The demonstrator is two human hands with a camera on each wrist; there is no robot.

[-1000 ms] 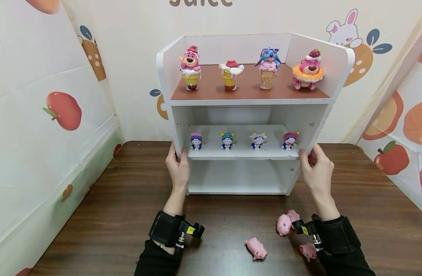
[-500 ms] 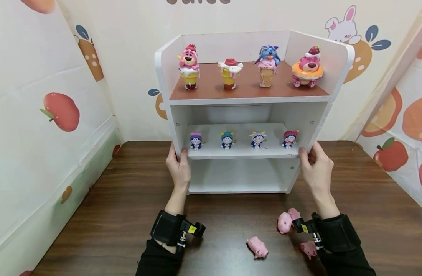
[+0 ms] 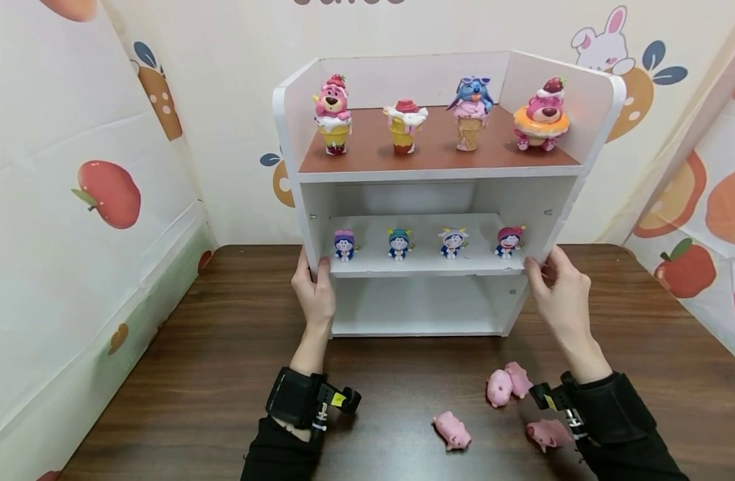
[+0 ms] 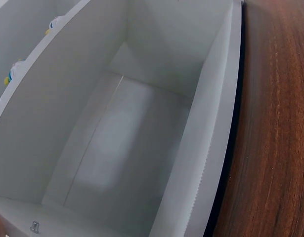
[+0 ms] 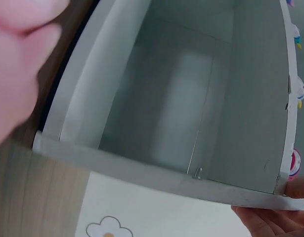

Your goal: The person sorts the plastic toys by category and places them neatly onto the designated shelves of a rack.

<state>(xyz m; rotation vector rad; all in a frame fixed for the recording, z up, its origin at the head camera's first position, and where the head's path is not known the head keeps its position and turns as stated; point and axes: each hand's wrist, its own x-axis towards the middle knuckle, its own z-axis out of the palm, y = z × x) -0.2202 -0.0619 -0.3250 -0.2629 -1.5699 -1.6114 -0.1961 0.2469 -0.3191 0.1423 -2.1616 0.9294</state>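
Note:
A white shelf unit (image 3: 418, 274) with three levels stands on the table. My left hand (image 3: 315, 292) grips the front edge of its left side panel, thumb on the front and fingers behind. Opposite it, my right hand (image 3: 561, 294) pinches the right side panel; the right wrist view shows the thumb (image 5: 297, 187) on the front edge and fingers outside. On the brown top level stand a pink bear cup (image 3: 334, 117), a yellow cone (image 3: 405, 127), a blue-eared cone (image 3: 471, 113) and a bear in a ring (image 3: 542, 117). Several small hatted figurines (image 3: 400, 244) line the middle level.
Several pink pig figurines lie on the wooden table (image 3: 223, 374) in front of the shelf: one pig (image 3: 452, 430) near the middle, a touching pair (image 3: 499, 387), and another pig (image 3: 549, 434) by the right wrist. Fruit-printed walls (image 3: 235, 133) close in behind and beside.
My right wrist and forearm have swung slightly right, uncovering more of the pigs beside it. Both hands stay on the shelf's sides, and the figurines keep their places.

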